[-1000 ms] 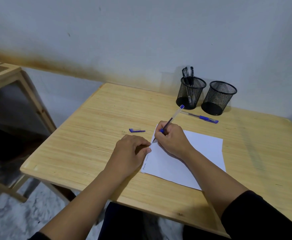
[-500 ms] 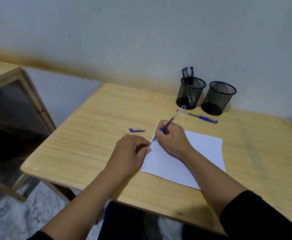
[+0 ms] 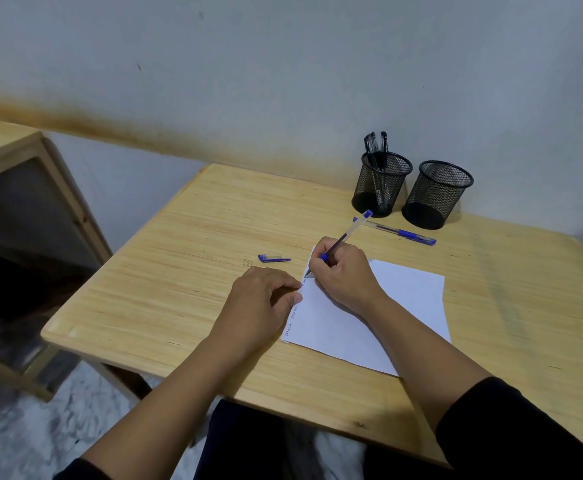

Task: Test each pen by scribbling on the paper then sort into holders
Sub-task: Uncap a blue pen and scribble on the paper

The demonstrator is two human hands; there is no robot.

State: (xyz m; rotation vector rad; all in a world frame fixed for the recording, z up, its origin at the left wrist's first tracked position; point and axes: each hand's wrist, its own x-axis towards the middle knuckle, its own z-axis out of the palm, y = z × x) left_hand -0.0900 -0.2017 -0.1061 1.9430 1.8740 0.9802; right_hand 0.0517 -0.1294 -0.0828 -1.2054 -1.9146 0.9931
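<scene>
The right hand (image 3: 343, 271), fingers clamped on the pen (image 3: 347, 235), writes at the paper (image 3: 380, 306) edge; if the curled, empty left hand (image 3: 265, 296) lifts, the paper may slide.

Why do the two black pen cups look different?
The left cup has black pens standing in it, poking above its rim; the right cup shows none. The left cup sits nearer the hand writing on the paper; the right cup sits further along the wall side. Both are black mesh, round, upright, and look about the same size.
</scene>
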